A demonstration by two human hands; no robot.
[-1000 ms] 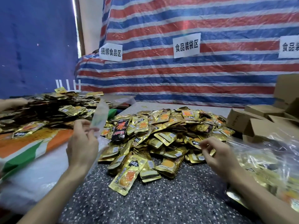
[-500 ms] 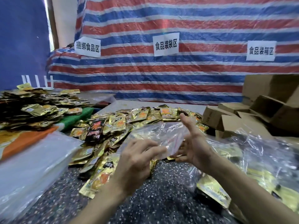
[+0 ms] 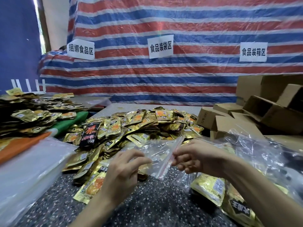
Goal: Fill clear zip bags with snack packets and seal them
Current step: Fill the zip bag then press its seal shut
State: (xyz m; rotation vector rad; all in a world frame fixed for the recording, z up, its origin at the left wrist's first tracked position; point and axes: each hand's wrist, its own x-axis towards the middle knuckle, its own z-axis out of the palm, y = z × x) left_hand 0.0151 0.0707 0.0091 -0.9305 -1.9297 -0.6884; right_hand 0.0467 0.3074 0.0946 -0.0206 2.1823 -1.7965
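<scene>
Both my hands pinch the empty bag between them: left hand on its body, right hand at the zip edge. That edge runs away from me, mouth rightward; packets just beyond.

The left arm is bare. It comes up from 6 o'clock and leans toward 1 o'clock. The left hand shows its back. Its fingers are bent and hold the near side of the bag. The right arm comes in from 4 o'clock and points to 10 o'clock. The right hand is at 3 o'clock from the left one, near it but not touching. Its fingers are curled and pinch the bag's edge.
</scene>
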